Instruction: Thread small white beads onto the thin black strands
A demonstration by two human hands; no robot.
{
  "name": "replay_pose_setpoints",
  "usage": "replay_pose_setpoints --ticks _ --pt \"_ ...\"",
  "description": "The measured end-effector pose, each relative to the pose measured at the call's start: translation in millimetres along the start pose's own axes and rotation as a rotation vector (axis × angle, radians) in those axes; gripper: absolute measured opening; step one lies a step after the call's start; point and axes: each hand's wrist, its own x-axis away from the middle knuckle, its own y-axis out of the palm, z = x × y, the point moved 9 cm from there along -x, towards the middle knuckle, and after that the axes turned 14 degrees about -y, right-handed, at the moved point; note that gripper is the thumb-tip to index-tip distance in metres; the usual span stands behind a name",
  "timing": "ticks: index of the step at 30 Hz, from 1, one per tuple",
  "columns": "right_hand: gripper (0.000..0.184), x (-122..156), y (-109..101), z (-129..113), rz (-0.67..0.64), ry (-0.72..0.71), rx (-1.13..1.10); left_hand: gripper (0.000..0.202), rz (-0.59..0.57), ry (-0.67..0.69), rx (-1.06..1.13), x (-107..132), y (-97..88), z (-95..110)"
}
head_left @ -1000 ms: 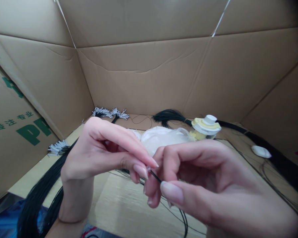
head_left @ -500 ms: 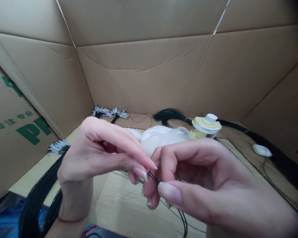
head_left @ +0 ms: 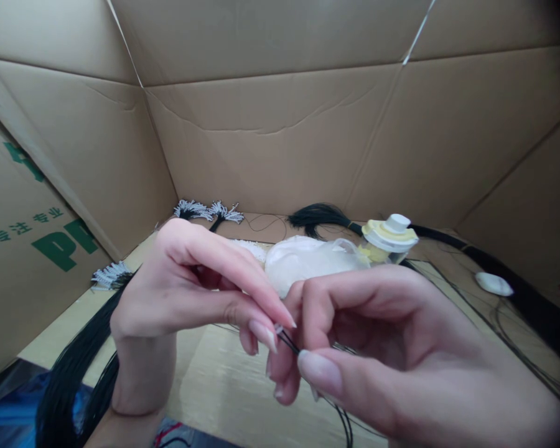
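Observation:
Between the thumb and index finger of my left hand (head_left: pixel 186 280) is a small whitish connector (head_left: pixel 279 329), mostly covered by the fingertips. Thin black wires (head_left: pixel 289 341) run from it to my right hand (head_left: pixel 378 342), whose thumb and fingers pinch them. Below the right thumb the wires hang down in loops. Both hands are closed, held close together above the wooden board (head_left: pixel 224 386). How far the wires sit inside the connector cannot be seen.
Black wire bundles with white connector ends (head_left: pixel 109 275) lie at left and at the back. Behind my hands are a white plastic bag (head_left: pixel 303 255) and a yellow-and-white capped container (head_left: pixel 389 236). A white object (head_left: pixel 493 284) lies right. Cardboard walls (head_left: pixel 261 137) surround the board.
My right hand has shifted slightly down. A bit more of the whitish connector shows between my left fingertips. Both hands keep their pinch.

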Motion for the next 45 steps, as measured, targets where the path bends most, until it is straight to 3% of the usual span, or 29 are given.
replay_pose_setpoints --ticks 8,21,31,39,45 --pt "0.019 -0.4 3.7 -4.2 -0.068 0.099 0.004 0.015 0.006 -0.004 0.021 1.5 -1.8 -1.8" --pt "0.013 1.5 -0.2 -0.2 -0.007 0.019 0.085 0.015 0.044 0.025 -0.021 2.4 -3.2 2.4" --pt "0.017 1.1 1.2 1.2 -0.136 0.105 0.064 0.010 0.015 0.198 -0.175 9.2 5.8 22.8" --pt "0.017 -0.4 1.5 1.4 -0.137 0.018 0.109 0.016 0.041 0.138 -0.305 12.2 7.8 24.0" --pt "0.012 -1.7 -6.0 -19.6 -0.083 -0.133 0.413 0.016 0.110 0.121 -0.354 13.5 3.0 25.4"
